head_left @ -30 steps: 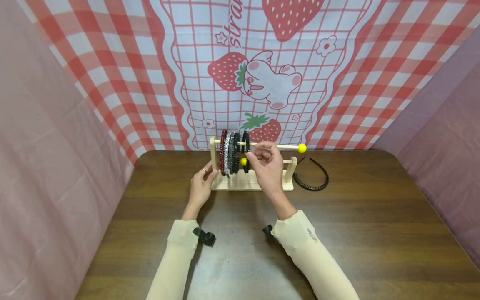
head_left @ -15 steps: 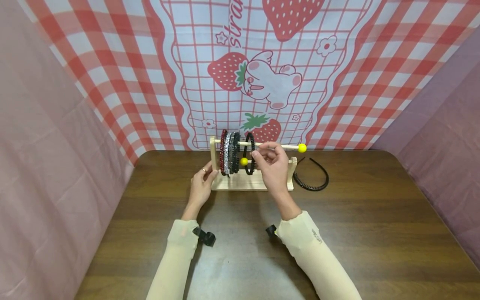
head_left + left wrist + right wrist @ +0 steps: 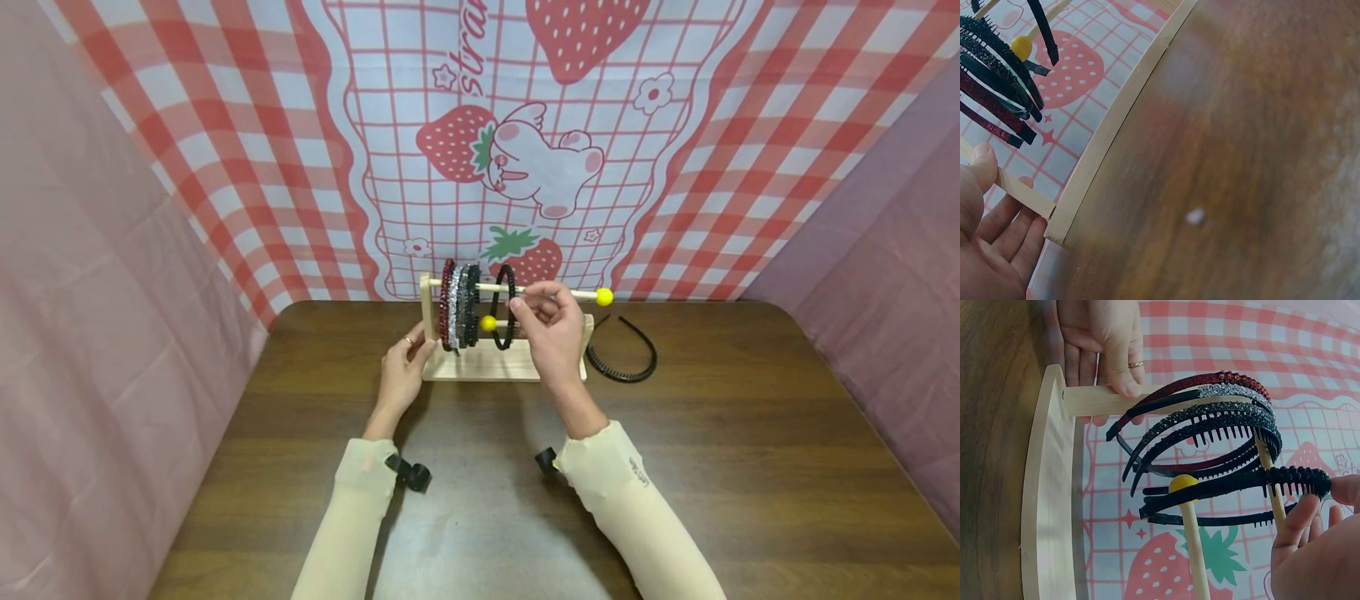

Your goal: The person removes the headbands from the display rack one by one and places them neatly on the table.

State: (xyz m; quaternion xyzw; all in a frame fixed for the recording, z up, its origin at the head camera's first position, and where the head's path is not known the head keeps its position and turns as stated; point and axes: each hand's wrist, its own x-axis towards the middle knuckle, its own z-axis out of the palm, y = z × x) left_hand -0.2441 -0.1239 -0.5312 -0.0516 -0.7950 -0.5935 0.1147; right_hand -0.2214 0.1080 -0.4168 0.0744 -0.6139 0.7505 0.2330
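Observation:
In the head view, a wooden rack (image 3: 487, 369) with yellow-tipped rods stands on the table. My left hand (image 3: 402, 371) grips its left upright (image 3: 1027, 195), with thumb and fingers on opposite sides. A black toothed headband (image 3: 1229, 485) hangs around the upper rod, and my right hand (image 3: 557, 337) pinches its top edge between thumb and finger. Left of it, several headbands sit close together on the same rod: a red one (image 3: 1247, 382), a silver glittery one (image 3: 1225, 392) and dark beaded ones (image 3: 1200, 411). My right hand hides part of the upper rod.
Another black headband (image 3: 637, 377) lies on the brown table (image 3: 465, 517), right of the rack. A yellow ball (image 3: 604, 297) caps the upper rod's right end; the lower rod's yellow ball (image 3: 488, 323) faces left. A strawberry-print cloth (image 3: 555, 250) hangs behind.
My right hand has shifted rightward along the upper rod with the black headband, widening the gap to the grouped headbands. My left hand has stayed on the upright.

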